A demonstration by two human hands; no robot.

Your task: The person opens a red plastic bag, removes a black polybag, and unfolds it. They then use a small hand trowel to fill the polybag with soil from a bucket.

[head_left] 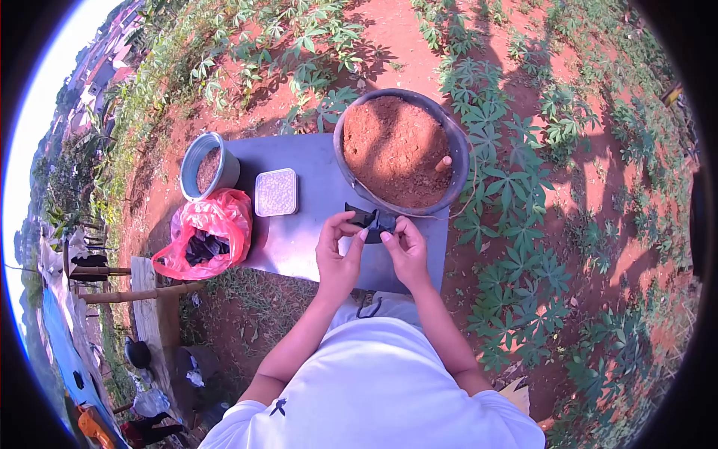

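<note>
Your left hand [340, 253] and right hand [408, 251] are both nearly closed, each pinching with thumb and forefinger one side of the black plastic piece [382, 226], which is between them, above the near edge of the bench [314, 166]. The material looks thin, so I judge it better to keep the pinch light and even, and to part the sides slowly, without pulling at one corner only. Just beyond your hands, slightly to the right, is the large bucket [459, 153] with reddish soil [393, 142]. To the left of your hands is the square box [276, 213] of pale grains; further left, the pink bag [239, 224] with dark pieces [203, 248] inside, and behind it the smaller bucket [228, 174].
</note>
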